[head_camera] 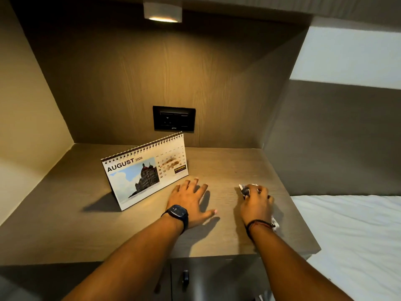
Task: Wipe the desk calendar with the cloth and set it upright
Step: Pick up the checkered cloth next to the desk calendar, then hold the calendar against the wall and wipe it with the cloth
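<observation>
Calendar [145,170] stands upright on the wooden desk [227,168], left of the frame's centre, its spiral binding along the top edge and its face turned toward the camera at a slant. The page reads AUGUST 2026, with a picture of a domed building on the left and the date grid on the right; a brownish smear lies across the dates. Its shadow falls to the lower left on the desk.

Just right of the calendar's lower right corner, the left hand [189,202] lies flat on the desk with fingers spread apart, palm down, holding nothing; it is near the calendar but not touching it. A dark smartwatch [178,213] sits on that wrist.

Further right, the right hand [256,203] is closed around a bunched cloth [246,189], white and dark bits of which poke out above the knuckles and below the wrist. A thin dark band [259,223] circles that wrist.

On the wood back panel above the calendar is a black socket plate [174,118]. A small lamp [162,13] glows at the top centre of the frame. White bedding [351,235] fills the lower right
</observation>
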{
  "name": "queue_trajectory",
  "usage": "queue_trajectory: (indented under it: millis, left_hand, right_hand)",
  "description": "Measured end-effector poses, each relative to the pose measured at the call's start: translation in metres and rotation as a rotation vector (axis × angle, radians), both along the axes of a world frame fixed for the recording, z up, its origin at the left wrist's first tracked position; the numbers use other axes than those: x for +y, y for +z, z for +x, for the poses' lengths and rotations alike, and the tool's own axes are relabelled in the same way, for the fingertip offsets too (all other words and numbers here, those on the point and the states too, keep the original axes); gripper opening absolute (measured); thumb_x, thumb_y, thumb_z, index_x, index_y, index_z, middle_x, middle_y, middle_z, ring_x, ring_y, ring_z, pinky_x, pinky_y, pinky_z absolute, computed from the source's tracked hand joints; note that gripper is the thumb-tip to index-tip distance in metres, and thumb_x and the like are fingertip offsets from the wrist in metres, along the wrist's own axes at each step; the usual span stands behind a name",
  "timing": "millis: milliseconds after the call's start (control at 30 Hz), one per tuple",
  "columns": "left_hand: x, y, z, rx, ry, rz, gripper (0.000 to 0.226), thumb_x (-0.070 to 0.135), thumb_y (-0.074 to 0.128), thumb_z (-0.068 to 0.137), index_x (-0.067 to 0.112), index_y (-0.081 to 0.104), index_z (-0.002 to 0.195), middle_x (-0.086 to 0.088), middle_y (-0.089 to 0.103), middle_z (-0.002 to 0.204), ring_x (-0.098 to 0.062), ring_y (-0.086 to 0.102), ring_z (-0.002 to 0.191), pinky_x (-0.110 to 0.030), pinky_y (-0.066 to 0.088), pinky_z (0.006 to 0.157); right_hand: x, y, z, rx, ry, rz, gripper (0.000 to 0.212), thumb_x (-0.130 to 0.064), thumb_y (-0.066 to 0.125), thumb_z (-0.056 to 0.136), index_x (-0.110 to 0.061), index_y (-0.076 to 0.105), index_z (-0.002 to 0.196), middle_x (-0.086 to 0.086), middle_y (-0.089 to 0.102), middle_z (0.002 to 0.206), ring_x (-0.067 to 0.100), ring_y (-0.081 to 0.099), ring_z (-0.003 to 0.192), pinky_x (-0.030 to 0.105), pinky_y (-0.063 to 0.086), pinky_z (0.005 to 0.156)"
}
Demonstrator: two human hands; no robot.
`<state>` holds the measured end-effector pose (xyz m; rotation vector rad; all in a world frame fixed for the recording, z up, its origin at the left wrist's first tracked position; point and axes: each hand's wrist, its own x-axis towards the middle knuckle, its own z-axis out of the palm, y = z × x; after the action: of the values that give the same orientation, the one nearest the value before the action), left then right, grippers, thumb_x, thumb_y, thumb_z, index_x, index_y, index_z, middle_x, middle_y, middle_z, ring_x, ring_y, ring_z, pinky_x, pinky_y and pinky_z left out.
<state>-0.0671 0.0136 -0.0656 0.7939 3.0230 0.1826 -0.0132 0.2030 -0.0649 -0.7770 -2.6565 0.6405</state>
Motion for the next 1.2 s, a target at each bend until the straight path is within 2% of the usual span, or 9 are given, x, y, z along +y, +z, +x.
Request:
queue_trajectory:
  millis: [133, 300, 400, 533, 633, 733, 833, 1033, 1200]
  left_hand:
    - [-0.028, 0.054, -0.035, 0.264, -0.025, 0.089, 0.078, 0.07, 0.036, 0.079, 0.027, 0.028, 0.143, -0.011, 0.028, 0.153, -0.029, 0.03, 0.136, -0.045, 0.028, 0.11]
    - [-0.06, 0.119, -0.094, 0.432, -0.031, 0.129, 0.064, 0.051, 0.048, 0.087, 0.016, 0.039, 0.14, -0.016, 0.042, 0.144, -0.033, 0.04, 0.129, -0.044, 0.036, 0.103]
    - [-0.065, 0.131, -0.119, 0.363, 0.012, 0.063, 0.06, 0.052, 0.039, 0.091, 0.019, 0.036, 0.141, -0.013, 0.045, 0.142, -0.032, 0.044, 0.126, -0.045, 0.041, 0.099]
    - [-0.065, 0.128, -0.136, 0.114, -0.016, 0.001, 0.052, 0.051, 0.029, 0.095, 0.021, 0.043, 0.136, -0.01, 0.049, 0.138, -0.032, 0.048, 0.12, -0.045, 0.045, 0.094]
    - [-0.066, 0.121, -0.141, 0.052, -0.081, 0.045, 0.045, 0.042, 0.029, 0.098, 0.017, 0.051, 0.129, -0.011, 0.055, 0.131, -0.032, 0.052, 0.115, -0.046, 0.045, 0.093]
    - [-0.068, 0.117, -0.143, 0.063, -0.122, 0.083, 0.041, 0.036, 0.031, 0.099, 0.013, 0.052, 0.127, -0.013, 0.057, 0.129, -0.032, 0.052, 0.114, -0.046, 0.044, 0.095]
    - [-0.068, 0.115, -0.144, 0.103, -0.129, 0.077, 0.041, 0.035, 0.032, 0.099, 0.013, 0.052, 0.127, -0.01, 0.054, 0.131, -0.03, 0.048, 0.119, -0.043, 0.042, 0.098]
    - [-0.068, 0.11, -0.145, 0.134, -0.118, 0.045, 0.044, 0.037, 0.03, 0.099, 0.015, 0.047, 0.133, -0.01, 0.038, 0.148, -0.029, 0.033, 0.135, -0.044, 0.03, 0.111]
    - [-0.068, 0.107, -0.147, 0.129, -0.1, 0.033, 0.043, 0.038, 0.03, 0.099, 0.018, 0.044, 0.135, -0.007, 0.032, 0.152, -0.029, 0.025, 0.14, -0.044, 0.027, 0.113]
  right_hand:
    - [-0.051, 0.016, -0.029, 0.333, -0.032, -0.28, 0.028, -0.004, 0.056, 0.086, -0.014, 0.062, 0.111, 0.018, 0.051, 0.125, 0.041, 0.05, 0.11, 0.04, 0.044, 0.093]
    - [-0.127, 0.034, -0.071, 0.481, 0.035, -0.524, 0.032, -0.007, 0.055, 0.087, -0.018, 0.06, 0.116, 0.011, 0.047, 0.129, 0.032, 0.054, 0.111, 0.041, 0.049, 0.096]
    - [-0.157, 0.036, -0.095, 0.523, 0.021, -0.597, 0.031, -0.009, 0.052, 0.089, -0.021, 0.057, 0.117, 0.009, 0.045, 0.129, 0.03, 0.055, 0.107, 0.039, 0.051, 0.092]
    - [-0.184, 0.033, -0.119, 0.573, -0.021, -0.649, 0.031, -0.008, 0.052, 0.089, -0.016, 0.056, 0.119, 0.013, 0.044, 0.128, 0.031, 0.054, 0.108, 0.03, 0.043, 0.09]
    - [-0.197, 0.031, -0.129, 0.575, -0.075, -0.681, 0.032, -0.008, 0.052, 0.09, -0.013, 0.054, 0.122, 0.015, 0.041, 0.128, 0.035, 0.053, 0.108, 0.039, 0.049, 0.093]
    - [-0.217, 0.025, -0.128, 0.593, -0.065, -0.64, 0.039, -0.001, 0.052, 0.085, -0.015, 0.053, 0.121, 0.014, 0.039, 0.127, 0.037, 0.053, 0.107, 0.047, 0.051, 0.093]
    - [-0.234, 0.014, -0.12, 0.615, 0.003, -0.583, 0.044, 0.002, 0.052, 0.082, -0.018, 0.051, 0.121, 0.012, 0.038, 0.128, 0.034, 0.054, 0.106, 0.044, 0.051, 0.093]
    - [-0.223, 0.02, -0.13, 0.492, -0.237, -0.705, 0.029, 0.004, 0.051, 0.087, -0.003, 0.053, 0.115, 0.024, 0.04, 0.127, 0.044, 0.053, 0.105, 0.051, 0.05, 0.09]
    - [-0.248, 0.012, -0.106, 0.53, -0.053, -0.6, 0.035, 0.006, 0.051, 0.082, -0.009, 0.054, 0.113, 0.017, 0.041, 0.126, 0.035, 0.053, 0.103, 0.039, 0.049, 0.09]
